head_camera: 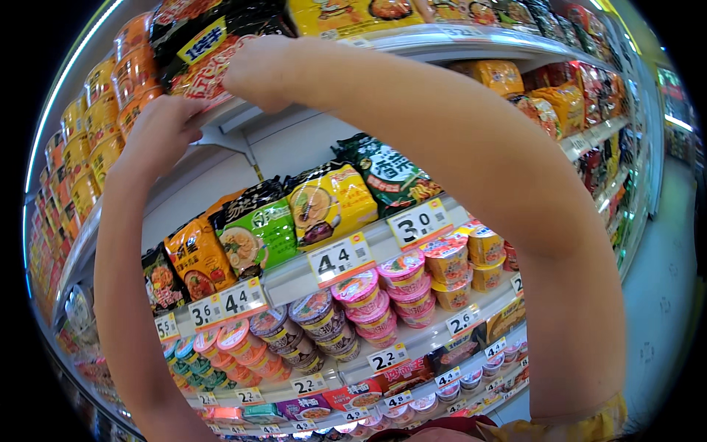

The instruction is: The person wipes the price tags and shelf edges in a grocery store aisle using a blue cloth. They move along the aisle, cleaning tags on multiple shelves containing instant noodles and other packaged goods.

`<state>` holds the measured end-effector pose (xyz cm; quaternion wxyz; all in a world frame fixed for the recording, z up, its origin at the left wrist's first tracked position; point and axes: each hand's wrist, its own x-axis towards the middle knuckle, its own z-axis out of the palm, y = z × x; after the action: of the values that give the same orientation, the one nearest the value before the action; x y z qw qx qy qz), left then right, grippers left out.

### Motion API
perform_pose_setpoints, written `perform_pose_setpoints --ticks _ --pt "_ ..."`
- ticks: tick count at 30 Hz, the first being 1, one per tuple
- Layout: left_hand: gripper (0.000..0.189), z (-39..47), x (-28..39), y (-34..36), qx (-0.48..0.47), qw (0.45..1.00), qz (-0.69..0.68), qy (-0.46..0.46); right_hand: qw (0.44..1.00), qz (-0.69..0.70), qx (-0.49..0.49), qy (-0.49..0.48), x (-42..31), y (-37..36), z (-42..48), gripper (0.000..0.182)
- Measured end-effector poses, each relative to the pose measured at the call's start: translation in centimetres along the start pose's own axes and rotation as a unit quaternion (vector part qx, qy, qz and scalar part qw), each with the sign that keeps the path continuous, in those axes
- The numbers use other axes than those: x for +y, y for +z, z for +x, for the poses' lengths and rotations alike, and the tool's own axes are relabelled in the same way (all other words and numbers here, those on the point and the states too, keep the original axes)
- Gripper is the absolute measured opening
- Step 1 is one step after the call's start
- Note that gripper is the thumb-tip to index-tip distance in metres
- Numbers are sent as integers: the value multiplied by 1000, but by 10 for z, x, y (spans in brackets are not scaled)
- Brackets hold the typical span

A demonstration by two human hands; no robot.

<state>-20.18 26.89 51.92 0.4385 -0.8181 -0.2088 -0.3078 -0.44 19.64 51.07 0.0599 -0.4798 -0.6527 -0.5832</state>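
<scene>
A large black and red instant noodle bag (204,47) stands on the upper shelf at the top left. My right hand (262,72) is curled against the bag's lower right side, its fingertips mostly hidden behind the hand. Below the bag's lower left corner is my left hand (163,124), fingers bent near the shelf's front edge. Whether those fingers grip the bag or only touch it, I cannot tell. Stacked orange noodle cups (135,69) stand just left of the bag. A yellow noodle pack (353,16) lies to its right, partly behind my right forearm.
Lower down, a shelf holds a green noodle bag (259,235), a yellow noodle bag (331,204) and others. Pink noodle cups (362,304) fill the tier beneath. Price tags (341,258) line the shelf fronts. A blue-green aisle floor (657,265) runs along the right.
</scene>
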Motion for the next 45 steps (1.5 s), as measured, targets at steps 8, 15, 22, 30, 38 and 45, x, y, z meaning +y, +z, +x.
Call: perform_pose_setpoints --ticks 8,15,22,30,38,45 --pt "30 3 21 35 132 991 17 29 982 -80 132 107 27 52 -72 29" --pt "41 33 68 60 208 974 87 36 968 -142 170 122 74 78 -120 18" --pt "50 35 52 54 131 986 103 20 998 -26 43 44 81 49 -100 14" --pt "39 46 86 36 30 975 198 -100 1000 15 9 -2 88 48 -86 32" --pt "19 39 62 22 -52 969 196 -139 998 13 54 -18 96 76 -81 17" --pt "11 50 33 -1 -115 967 226 -24 999 -38 -12 -35 99 44 -94 15"
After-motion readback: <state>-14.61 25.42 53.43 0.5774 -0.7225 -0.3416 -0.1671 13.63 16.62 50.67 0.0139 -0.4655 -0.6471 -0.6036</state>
